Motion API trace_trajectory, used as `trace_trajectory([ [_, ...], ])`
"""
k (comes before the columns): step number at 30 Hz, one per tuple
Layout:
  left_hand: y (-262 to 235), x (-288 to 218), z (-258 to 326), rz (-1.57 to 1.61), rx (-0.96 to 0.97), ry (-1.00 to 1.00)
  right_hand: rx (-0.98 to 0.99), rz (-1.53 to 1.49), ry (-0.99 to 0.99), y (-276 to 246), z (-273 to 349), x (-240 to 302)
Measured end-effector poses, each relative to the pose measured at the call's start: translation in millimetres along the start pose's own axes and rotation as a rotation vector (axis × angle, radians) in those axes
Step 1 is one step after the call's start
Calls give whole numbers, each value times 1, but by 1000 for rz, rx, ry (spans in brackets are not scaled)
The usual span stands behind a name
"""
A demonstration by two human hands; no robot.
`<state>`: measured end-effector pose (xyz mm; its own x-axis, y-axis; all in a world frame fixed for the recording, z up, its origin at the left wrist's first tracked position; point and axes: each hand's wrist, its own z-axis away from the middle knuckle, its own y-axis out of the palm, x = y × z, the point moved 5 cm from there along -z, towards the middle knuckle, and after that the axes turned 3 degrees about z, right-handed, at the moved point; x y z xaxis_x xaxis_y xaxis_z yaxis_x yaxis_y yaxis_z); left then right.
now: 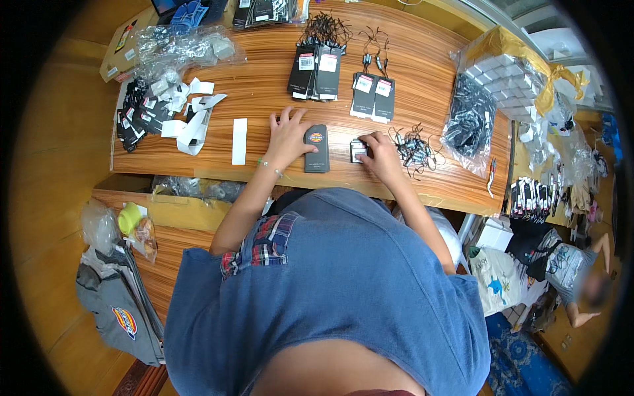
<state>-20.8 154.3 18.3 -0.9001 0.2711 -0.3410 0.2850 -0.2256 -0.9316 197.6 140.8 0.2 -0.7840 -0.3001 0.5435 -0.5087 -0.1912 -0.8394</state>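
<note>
A dark grey hang tag [317, 162] with an oval orange emblem lies upright on the wooden table in front of me. My left hand [288, 142] rests at its left side, fingers spread, the thumb touching the tag's edge. To the right, my right hand [383, 156] has its thumb and fingers around a small, dark-edged, black-and-white piece [357, 152] that sits on the table; its kind I cannot make out. Just beyond that hand lies a tangle of black cords with pale blue fasteners [417, 152]. A blank white strip [239, 141] lies left of my left hand.
Farther back are a pile of corded tags [316, 72] and two more tags [373, 97]. Loose tags and torn paper [192, 129] lie left. On the right are a clear bag of black cords [470, 119], a box of small white packs [508, 76] and a cutter [492, 178]. Another person sits far right.
</note>
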Motion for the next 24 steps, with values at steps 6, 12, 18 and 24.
trace_trajectory([
  [6, -8, -3, 1, -20, -183, 30, -21, -19, 1, -4, -7, -1],
  [12, -35, 0, 32, 458, 147, 10, -119, -19, 51, -50, 29, 1],
  [18, 43, 53, 153, 783, 631, -199, 489, -470, 572, -20, 196, -51],
  [24, 49, 42, 171, 901, 476, -169, 407, -644, 720, -25, 221, -33],
])
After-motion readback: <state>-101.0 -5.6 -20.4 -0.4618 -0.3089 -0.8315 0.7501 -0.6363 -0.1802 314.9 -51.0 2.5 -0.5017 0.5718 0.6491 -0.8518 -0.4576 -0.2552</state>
